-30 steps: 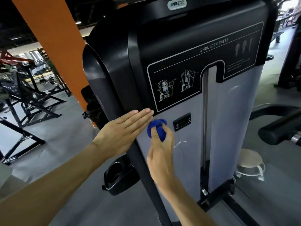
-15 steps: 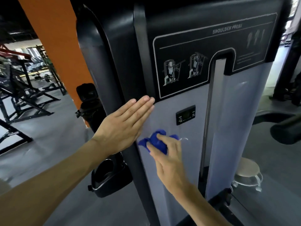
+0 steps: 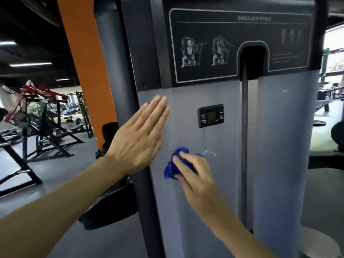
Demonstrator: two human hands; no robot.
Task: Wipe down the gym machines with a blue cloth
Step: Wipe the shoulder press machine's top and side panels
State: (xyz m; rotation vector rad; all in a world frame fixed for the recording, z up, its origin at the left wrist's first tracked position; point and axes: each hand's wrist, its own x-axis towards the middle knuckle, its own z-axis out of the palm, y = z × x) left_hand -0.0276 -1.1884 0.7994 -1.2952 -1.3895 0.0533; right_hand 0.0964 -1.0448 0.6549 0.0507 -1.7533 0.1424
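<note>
The right hand [image 3: 193, 175] presses a bunched blue cloth [image 3: 176, 165] against the pale grey shroud panel [image 3: 219, 183] of the shoulder press machine [image 3: 279, 127], its fingers curled round the wad, below and a little to the left of the small display unit [image 3: 210, 115] set into that panel. The left hand [image 3: 138, 138] lies flat with straight, closed fingers to the left of the display, palm against the panel's edge where it meets the dark side column [image 3: 119, 90]; it holds nothing and looks to be bracing the body. The two hands are near each other but not touching, both lower than the black instruction placard [image 3: 223, 49] that runs above the display. A thin clear outline runs down from the display to just right of the cloth; it may be a cable or a moulded mark, and the blur does not let me say which. In my judgement the main risk is the cloth drifting up into the display and pressing its buttons, or snagging that thin line if it is loose. The cloth is so tightly balled that only a small patch seems to meet the panel, so strokes could leave unwiped bands. The vertical slot [image 3: 244, 146] to the right of the display could also catch a trailing fold.
</note>
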